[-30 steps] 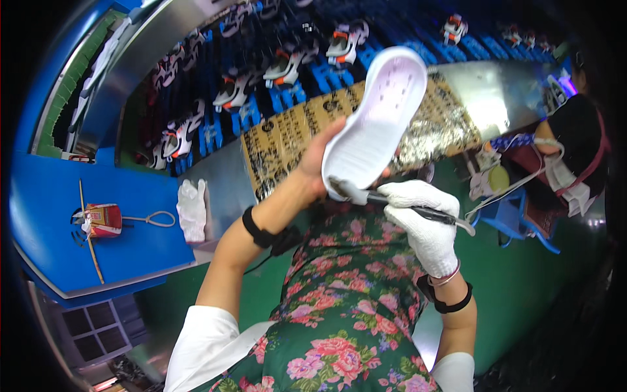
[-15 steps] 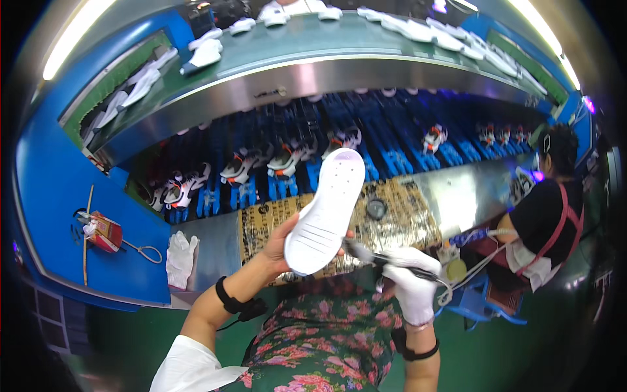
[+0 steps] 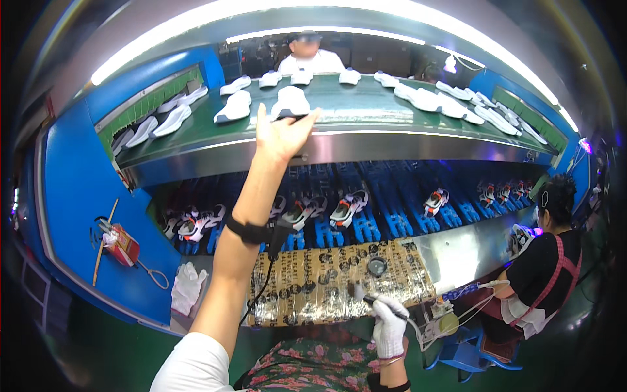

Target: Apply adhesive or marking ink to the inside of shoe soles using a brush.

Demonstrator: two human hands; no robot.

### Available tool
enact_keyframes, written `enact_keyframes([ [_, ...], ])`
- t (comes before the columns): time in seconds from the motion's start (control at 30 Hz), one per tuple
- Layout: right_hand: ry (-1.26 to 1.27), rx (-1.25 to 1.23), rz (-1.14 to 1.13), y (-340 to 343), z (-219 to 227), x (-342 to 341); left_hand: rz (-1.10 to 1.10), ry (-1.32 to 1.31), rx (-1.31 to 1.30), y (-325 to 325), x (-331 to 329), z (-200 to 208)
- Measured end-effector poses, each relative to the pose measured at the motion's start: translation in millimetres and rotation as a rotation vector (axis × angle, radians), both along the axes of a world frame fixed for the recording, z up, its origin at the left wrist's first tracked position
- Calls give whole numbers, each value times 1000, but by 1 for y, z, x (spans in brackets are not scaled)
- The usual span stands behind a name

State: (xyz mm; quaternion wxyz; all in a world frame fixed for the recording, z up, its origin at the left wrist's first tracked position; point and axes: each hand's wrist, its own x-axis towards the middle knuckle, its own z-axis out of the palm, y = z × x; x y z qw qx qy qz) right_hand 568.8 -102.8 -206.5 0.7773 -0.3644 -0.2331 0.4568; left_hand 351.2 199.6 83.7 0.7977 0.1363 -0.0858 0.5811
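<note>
My bare left hand (image 3: 284, 136) reaches up to the front of the green conveyor belt (image 3: 339, 117), its fingers spread. Just beyond the fingertips is a white shoe sole (image 3: 290, 101) with a dark edge; whether they touch it, I cannot tell. My right hand (image 3: 390, 326), in a white glove, is closed around a black-handled brush (image 3: 367, 298) with a hose or cord trailing from it. The brush head hangs over the cardboard sheet (image 3: 313, 287) covered in clear film, below a small round dark dish (image 3: 377, 266).
More white soles (image 3: 424, 99) line the belt. Below it, shoe uppers (image 3: 349, 208) sit among blue holders on a lower line. A person (image 3: 542, 274) in a pink-strapped apron works at the right. White gloves (image 3: 189, 287) lie at the left, beside a red box (image 3: 123, 247) on the blue panel.
My left hand has gone from holding the white sole over the bench up to the belt, where a sole now lies by its fingers. The brush has moved down, away from the sole.
</note>
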Motion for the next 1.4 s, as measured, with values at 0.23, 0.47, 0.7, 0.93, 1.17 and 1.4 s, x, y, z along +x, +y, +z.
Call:
enact_keyframes([
  [0.23, 121, -78, 4, -9, -16, 12, 623, 1055, 652, -16, 96, -23],
  [0.47, 230, -106, -84, -1, -15, 32, 1057, 1751, 1385, 40, 258, 2],
  [0.7, 223, -148, -154, -16, -19, 62, 924, 2156, 1170, 95, 365, 15],
  [0.93, 201, -106, -121, -16, -30, 62, 1047, 2201, 1149, 91, 341, 23],
  [1.17, 192, -60, -100, -24, -22, 50, 641, 1006, 778, 46, 195, -10],
  [1.4, 163, 27, -184, -20, 7, 56, 1125, 718, 414, -75, 27, -77],
])
